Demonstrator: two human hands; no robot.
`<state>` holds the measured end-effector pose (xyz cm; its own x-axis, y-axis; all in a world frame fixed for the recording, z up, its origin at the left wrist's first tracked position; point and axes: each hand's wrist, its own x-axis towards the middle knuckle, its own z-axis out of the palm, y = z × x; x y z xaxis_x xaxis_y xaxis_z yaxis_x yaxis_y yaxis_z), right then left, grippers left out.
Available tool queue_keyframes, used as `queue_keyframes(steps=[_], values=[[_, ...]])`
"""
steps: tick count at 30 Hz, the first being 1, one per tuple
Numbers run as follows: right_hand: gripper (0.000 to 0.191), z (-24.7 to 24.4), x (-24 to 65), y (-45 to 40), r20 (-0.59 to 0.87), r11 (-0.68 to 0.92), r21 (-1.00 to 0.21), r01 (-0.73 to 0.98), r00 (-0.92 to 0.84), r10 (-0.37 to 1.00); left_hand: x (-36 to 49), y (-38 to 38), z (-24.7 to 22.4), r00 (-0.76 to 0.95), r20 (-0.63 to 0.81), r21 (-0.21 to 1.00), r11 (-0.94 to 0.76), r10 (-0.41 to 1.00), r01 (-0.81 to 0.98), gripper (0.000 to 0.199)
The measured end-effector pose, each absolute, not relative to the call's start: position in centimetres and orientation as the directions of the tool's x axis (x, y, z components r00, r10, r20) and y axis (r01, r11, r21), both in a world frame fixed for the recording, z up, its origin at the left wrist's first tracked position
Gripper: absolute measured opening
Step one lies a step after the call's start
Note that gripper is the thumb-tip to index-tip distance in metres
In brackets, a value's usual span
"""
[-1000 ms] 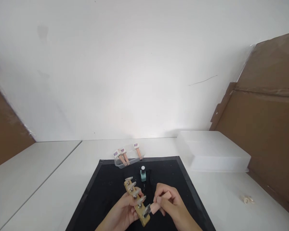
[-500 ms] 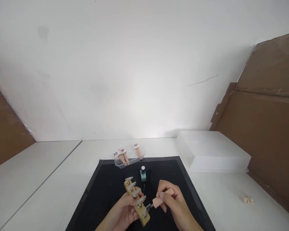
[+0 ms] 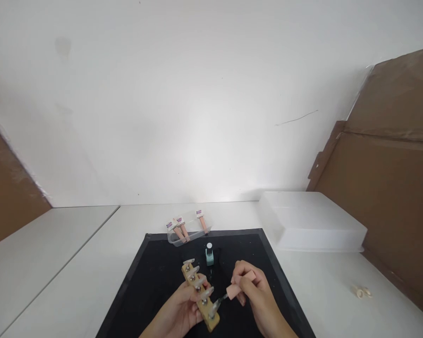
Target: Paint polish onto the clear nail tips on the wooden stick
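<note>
Makeshift workspace — cardboard panels (image 3: 384, 202)

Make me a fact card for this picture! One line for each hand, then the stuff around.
Left hand: holds a wooden strip with five clear tips
Right hand: holds a pink-handled brush, pointing at the nearest clear tip
Under the hands: black mat
On the mat: small green bottle, upright
Behind: clear tray with three pink sticks, white labels
Far right: whitish plastic box

Left hand (image 3: 183, 306): gripping, thumb opposite curled fingers
Right hand (image 3: 256, 292): pinching, thumb toward bent forefinger, other fingers tucked beneath
Wrists (image 3: 274, 321): behind the fingers, apart
</note>
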<state>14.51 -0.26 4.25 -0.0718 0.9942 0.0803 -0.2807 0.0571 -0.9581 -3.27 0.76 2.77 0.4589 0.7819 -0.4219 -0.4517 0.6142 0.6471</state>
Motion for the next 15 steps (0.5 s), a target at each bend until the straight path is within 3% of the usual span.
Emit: queue_keyframes(steps=[8, 15], values=[[0.015, 4.46, 14.6, -0.64, 0.144, 0.099, -0.963, -0.25, -0.168, 0.975, -3.07, 0.87, 3.06, 0.457, -0.421, 0.651, 0.611, 0.784, -0.45, 0.022], [0.012, 4.28, 14.59, -0.34, 0.047, 0.038, -0.973, -0.226, -0.036, 0.998, -3.27, 0.74, 2.87, 0.454, -0.427, 0.654, 0.614, 0.782, -0.443, 0.023]])
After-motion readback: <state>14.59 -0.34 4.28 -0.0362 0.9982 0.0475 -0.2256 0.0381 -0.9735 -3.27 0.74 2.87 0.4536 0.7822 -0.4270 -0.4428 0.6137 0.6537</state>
